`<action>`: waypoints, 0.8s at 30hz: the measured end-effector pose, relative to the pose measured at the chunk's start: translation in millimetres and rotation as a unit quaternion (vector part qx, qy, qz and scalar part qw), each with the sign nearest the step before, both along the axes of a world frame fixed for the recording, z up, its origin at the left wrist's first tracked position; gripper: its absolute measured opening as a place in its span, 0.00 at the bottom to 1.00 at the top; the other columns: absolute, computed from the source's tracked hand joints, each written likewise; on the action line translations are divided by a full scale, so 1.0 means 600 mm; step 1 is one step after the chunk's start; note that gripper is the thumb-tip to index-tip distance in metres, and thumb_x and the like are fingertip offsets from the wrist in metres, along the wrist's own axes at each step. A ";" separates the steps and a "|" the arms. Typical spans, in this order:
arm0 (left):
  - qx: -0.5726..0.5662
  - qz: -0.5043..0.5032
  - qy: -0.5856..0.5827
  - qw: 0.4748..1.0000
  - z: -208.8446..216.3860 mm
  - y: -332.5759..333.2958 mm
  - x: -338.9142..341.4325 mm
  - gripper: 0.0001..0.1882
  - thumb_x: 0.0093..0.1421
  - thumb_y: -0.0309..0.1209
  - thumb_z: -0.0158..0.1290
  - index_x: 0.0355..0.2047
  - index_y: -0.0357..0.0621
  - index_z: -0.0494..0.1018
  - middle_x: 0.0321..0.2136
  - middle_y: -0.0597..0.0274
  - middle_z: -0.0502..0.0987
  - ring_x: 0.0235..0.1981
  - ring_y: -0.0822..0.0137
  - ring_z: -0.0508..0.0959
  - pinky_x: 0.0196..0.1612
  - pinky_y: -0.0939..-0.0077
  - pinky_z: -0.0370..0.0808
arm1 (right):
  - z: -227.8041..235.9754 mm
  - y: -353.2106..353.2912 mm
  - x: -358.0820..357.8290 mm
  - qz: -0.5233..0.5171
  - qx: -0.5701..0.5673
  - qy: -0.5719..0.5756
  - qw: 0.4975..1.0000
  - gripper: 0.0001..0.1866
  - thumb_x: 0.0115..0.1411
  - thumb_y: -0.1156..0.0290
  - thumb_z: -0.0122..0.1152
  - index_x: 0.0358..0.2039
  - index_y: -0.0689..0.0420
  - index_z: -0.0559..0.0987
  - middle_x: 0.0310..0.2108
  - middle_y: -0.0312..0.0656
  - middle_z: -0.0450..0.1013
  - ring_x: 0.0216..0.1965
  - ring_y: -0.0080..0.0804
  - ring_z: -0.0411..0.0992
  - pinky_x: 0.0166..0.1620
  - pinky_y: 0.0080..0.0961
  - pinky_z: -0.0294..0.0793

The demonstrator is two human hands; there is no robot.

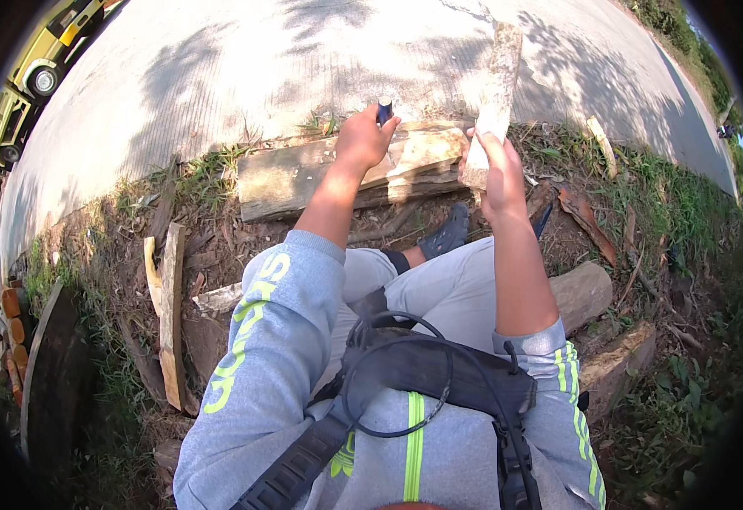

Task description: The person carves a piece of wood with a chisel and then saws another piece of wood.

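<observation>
My left hand is closed around a short dark-blue cylinder with a pale end; the rest of it is hidden in the fist. Held in my right hand is a flat, rough length of wood, tilted up and away over the road. Its lower end shows below my fingers. Beneath both hands lies a thick split timber, its top partly sunlit. My left hand is over its middle, my right near its right end.
A concrete road runs past the far side. Yellow vehicles stand at the far left. Loose wood strips lie at left, logs at right. Around them are soil and grass. My shoe is behind the timber.
</observation>
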State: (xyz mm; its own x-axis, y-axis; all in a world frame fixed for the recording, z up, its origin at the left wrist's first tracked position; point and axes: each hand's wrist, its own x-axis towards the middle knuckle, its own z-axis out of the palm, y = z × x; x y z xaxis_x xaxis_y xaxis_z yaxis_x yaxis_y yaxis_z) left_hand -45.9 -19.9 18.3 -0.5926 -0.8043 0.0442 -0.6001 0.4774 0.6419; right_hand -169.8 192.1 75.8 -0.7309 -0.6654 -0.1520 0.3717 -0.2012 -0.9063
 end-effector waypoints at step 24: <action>0.059 0.014 0.116 0.991 -0.055 0.001 0.042 0.20 0.71 0.44 0.61 0.48 0.38 0.85 0.40 0.48 0.89 0.45 0.56 0.89 0.48 0.62 0.82 | -0.087 -0.022 0.091 0.084 0.086 0.089 0.989 0.26 0.72 0.56 0.66 0.57 0.65 0.80 0.49 0.45 0.83 0.48 0.32 0.80 0.55 0.33 0.76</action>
State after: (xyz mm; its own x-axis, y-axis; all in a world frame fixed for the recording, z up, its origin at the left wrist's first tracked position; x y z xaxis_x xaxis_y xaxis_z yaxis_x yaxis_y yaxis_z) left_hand -20.5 -19.2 -15.0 -0.5552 -0.8277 0.0817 -0.4408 0.3761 0.8150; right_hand -115.1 178.8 23.5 -0.6372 -0.7555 -0.1522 0.2182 0.0125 -0.9758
